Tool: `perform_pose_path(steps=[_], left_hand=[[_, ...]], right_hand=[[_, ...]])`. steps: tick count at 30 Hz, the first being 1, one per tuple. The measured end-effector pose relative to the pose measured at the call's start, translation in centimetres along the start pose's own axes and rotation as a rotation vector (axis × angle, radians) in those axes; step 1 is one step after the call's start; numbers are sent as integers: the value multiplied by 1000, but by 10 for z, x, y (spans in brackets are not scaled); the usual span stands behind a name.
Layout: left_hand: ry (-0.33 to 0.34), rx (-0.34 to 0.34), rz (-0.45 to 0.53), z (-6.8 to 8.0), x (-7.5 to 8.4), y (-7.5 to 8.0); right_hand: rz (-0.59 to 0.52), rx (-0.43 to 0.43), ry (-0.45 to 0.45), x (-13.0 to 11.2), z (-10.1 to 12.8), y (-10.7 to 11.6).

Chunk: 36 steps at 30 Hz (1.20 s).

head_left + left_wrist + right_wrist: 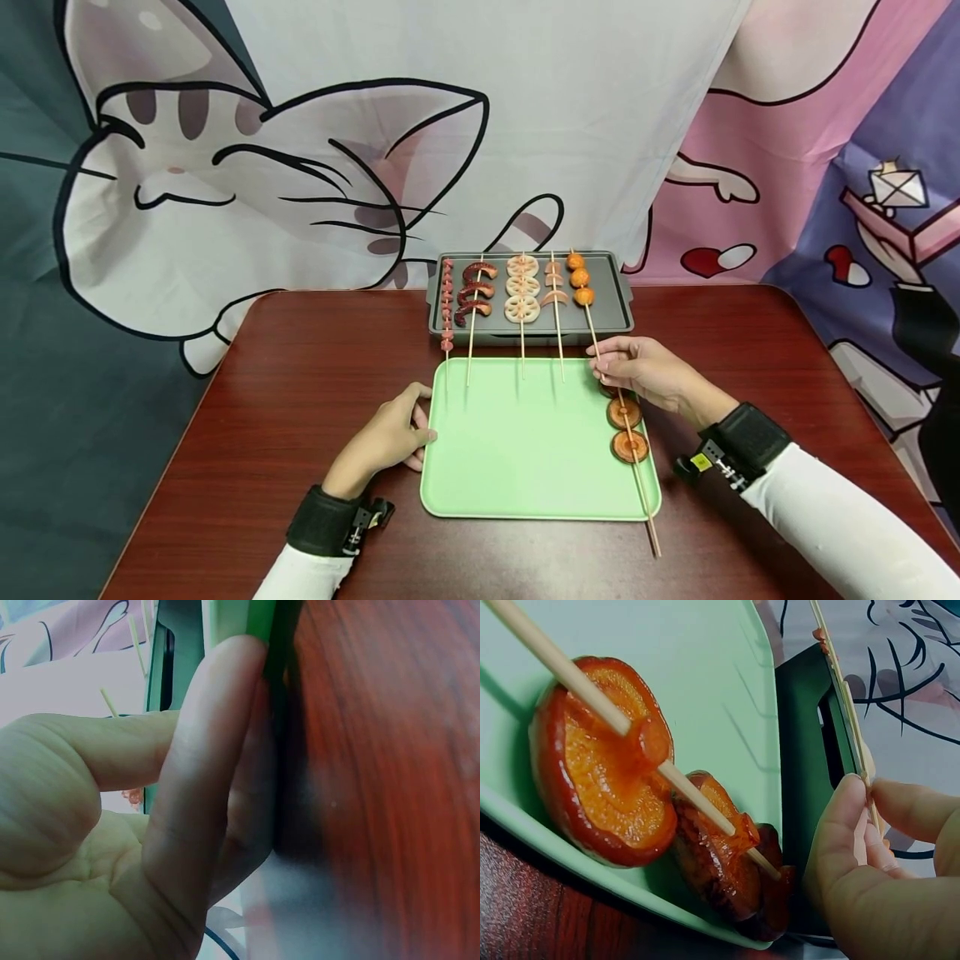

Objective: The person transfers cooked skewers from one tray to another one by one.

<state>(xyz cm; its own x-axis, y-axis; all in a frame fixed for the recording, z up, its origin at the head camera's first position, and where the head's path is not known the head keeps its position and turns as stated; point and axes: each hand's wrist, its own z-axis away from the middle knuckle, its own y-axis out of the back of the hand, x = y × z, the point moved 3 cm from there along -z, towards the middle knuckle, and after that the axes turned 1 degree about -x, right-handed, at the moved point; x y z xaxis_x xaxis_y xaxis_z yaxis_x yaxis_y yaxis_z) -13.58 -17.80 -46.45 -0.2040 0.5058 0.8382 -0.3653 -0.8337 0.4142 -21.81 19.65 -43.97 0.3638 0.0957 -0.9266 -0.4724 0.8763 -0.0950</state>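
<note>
head view: left hand (pixel 393 427) grips green tray (pixel 525 450) at nine o'clock edge; right hand (pixel 647 371) pinches orange-ball skewer (pixel 583 296) at tray's one o'clock, upper end over gray pan (pixel 613 310); mushroom skewer (pixel 624 413), three o'clock.

Through my head feed I see a red-brown table (pixel 315 358) with visible wood grain, and behind it a creased cloth (pixel 600 92). A big black-outlined cat (pixel 172 267) fills its white part, teal at far left, pink then violet rightward; light leaves a soft sheen on the wood
</note>
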Motion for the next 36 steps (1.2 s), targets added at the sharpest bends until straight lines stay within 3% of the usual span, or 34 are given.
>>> perform_pose_path(steps=[18,36], left_hand=[[-2,6,3,0,-2,-2],[-3,0,0,0,1,1]], right_hand=[[62,14,21,0,0,2],[41,19,25,-3,4,1]])
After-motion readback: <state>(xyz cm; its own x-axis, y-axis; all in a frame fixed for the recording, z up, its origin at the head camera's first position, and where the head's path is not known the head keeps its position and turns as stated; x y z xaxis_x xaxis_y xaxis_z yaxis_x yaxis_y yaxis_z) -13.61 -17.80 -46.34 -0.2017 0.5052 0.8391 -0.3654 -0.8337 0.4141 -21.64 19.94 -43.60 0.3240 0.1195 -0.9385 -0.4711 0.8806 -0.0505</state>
